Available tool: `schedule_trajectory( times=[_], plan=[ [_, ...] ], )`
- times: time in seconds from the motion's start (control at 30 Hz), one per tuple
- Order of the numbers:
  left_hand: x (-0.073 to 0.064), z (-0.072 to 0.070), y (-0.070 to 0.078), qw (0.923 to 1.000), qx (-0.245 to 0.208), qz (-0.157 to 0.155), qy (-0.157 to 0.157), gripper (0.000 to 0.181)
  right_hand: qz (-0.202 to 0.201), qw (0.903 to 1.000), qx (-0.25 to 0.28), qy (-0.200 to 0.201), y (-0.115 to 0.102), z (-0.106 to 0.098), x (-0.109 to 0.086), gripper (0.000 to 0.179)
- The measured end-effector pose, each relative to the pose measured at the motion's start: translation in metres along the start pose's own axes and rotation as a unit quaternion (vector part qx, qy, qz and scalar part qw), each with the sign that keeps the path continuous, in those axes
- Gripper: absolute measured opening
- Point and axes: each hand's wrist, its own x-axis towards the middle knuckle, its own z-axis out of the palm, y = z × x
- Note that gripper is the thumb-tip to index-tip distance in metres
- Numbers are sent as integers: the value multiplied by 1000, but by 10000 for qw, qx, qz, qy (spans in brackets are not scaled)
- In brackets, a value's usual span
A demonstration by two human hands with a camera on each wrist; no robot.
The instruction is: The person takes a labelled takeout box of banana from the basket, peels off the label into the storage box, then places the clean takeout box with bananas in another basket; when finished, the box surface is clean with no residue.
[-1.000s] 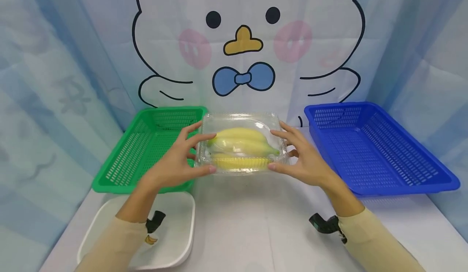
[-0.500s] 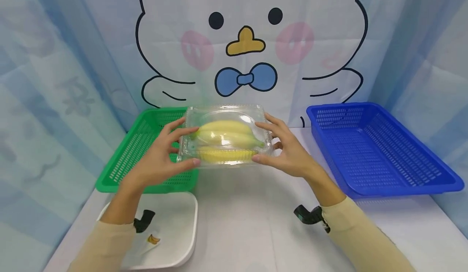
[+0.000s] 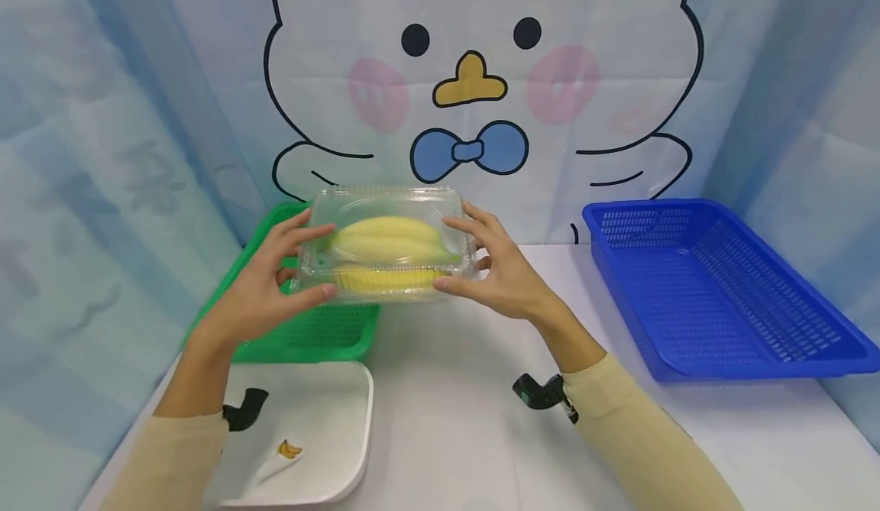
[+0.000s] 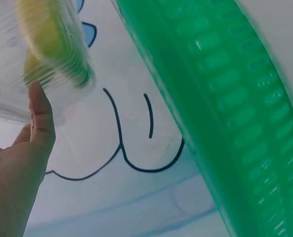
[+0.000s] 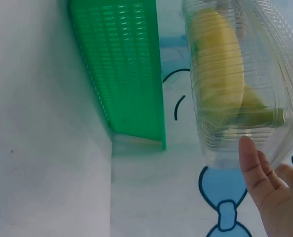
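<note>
A clear plastic clamshell box [image 3: 454, 209] with yellow-green bananas [image 3: 388, 240] inside hangs in the air between both hands. My left hand [image 3: 264, 282] grips its left end, thumb at the front and fingers spread along the side. The right hand [image 3: 498, 274] holds the opposite end in the same way. Below and behind the box is a green basket [image 3: 309, 339], partly covered by the box and left hand. In the left wrist view the basket's slotted wall [image 4: 210, 98] fills the right side. The right wrist view shows the box's ribbed side facing the fingers.
At the right stands a blue slotted basket [image 3: 722, 297]. A white tray [image 3: 344, 419] at the front left holds a small white piece with a banana picture [image 3: 289, 450]. A curtain with a cartoon bird [image 3: 474, 37] hangs behind the white table [image 3: 447, 434].
Both hands have carried the banana box leftward and slightly up, from between the two baskets to over the green basket. The grip looks the same. The view has shifted slightly.
</note>
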Motion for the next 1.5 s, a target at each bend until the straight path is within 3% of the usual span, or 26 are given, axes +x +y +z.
schedule_trajectory(
  times=[0.23, 0.6, 0.83, 1.0, 1.23, 1.5],
  plan=[
    [-7, -13, -7, 9996, -198, -12, 188, 71, -62, 9994, 213, -252, -2, 10, 18, 81],
    [-11, -28, -26, 9985, 78, -307, 437, 77, -136, 9985, 193, -491, -4, 30, 48, 80],
    [-18, -39, -44, 9969, 141, -291, 714, 76, -32, 9975, 238, -671, -8, 47, 67, 79],
    [-20, -44, -53, 9969, 117, -332, 701, 76, 73, 9965, 300, -776, -4, 58, 73, 78],
    [-24, -52, -62, 9947, 96, -824, 604, 75, 122, 9961, 248, -837, 0, 69, 83, 75],
    [-30, -64, -75, 9930, 120, -1082, 464, 74, 17, 9956, 203, -917, 1, 84, 95, 74]
  ],
)
